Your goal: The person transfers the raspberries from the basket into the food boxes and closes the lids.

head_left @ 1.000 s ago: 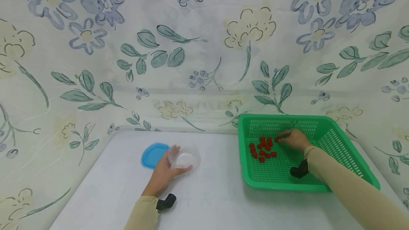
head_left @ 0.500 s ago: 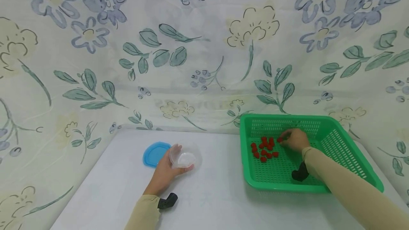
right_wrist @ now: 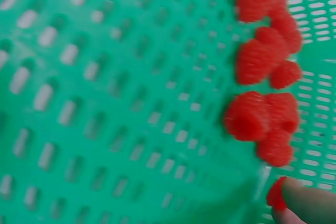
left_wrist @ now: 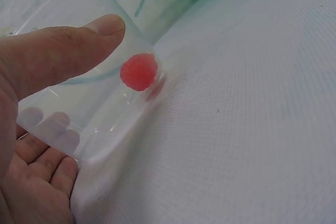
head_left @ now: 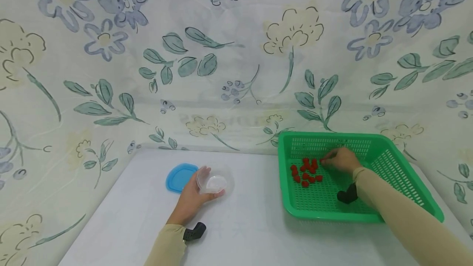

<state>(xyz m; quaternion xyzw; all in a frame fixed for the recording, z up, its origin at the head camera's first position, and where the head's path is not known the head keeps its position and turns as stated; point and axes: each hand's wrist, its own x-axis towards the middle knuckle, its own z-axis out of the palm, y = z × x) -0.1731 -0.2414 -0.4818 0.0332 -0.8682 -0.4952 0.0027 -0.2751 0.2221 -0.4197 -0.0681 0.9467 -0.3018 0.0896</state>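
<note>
In the head view my left hand [head_left: 193, 196] holds a clear plastic container [head_left: 216, 182] at the table's left, thumb on the near side and fingers behind. One raspberry [left_wrist: 139, 72] shows low in the container in the left wrist view, beyond the thumb. My right hand [head_left: 341, 161] reaches into the green basket [head_left: 332, 216]. Its thumb and finger pinch a raspberry [right_wrist: 276, 194], seen at the lower right of the right wrist view and partly hidden by a fingertip. Several loose raspberries [head_left: 305, 176] lie on the basket's left floor, left of this hand.
A blue lid [head_left: 179, 179] lies flat just left of the container, partly behind the left hand. The basket's slotted walls rise around the right hand. A floral sheet [head_left: 236, 60] hangs behind the white table [head_left: 251, 225].
The right hand shifts only slightly at the raspberries, its fingers at the same raspberry. The left hand stays in place with the container. The head view drifts a little.
</note>
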